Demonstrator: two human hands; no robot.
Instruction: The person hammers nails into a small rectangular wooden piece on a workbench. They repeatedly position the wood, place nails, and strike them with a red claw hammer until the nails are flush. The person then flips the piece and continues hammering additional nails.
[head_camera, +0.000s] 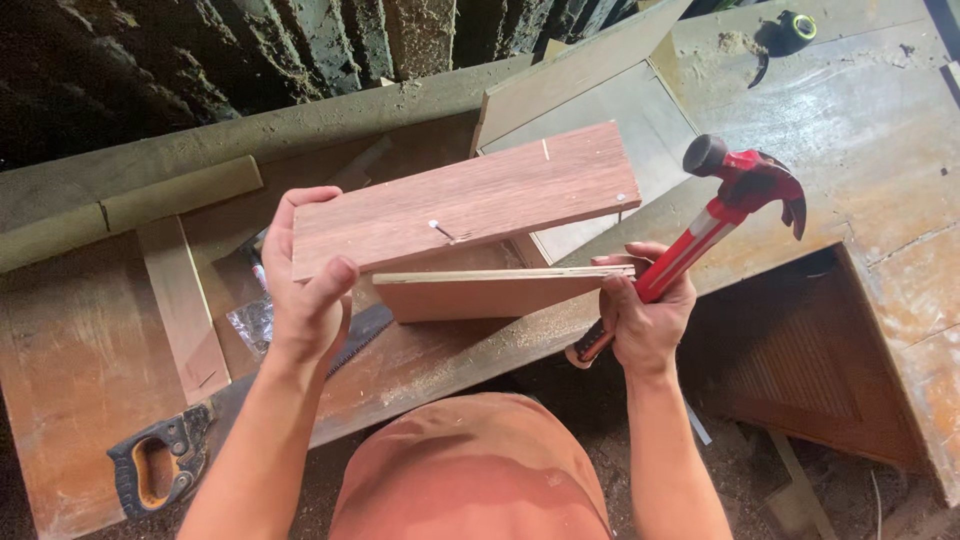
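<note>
Left hand (308, 290) clamped on the left end of the reddish board (465, 198), thumb on the near face, fingers wrapped over the top edge. The board is held up off the bench, tilted, resting along the edge of a paler plywood panel (490, 293) that sits just below it, between the two hands.

Right hand (640, 315) closed around the handle of the red claw hammer (725, 210), gripped low, head raised above and to the right of that hand. The same hand's fingertips also steady the right end of the plywood panel.

One nail (441, 231) stands part-driven and leaning in the board face, just right of the left thumb. A second nail head (621, 198) shows near the board's far right corner (looks flush, hard to be sure).

Judgement: the leaning nail wants straightening before any firm blow; the joint would be steadier set down on the workbench (80, 350) than held in air. Keep the left thumb clear of the nail.

Handsaw (200, 430) lies below the left forearm.
</note>
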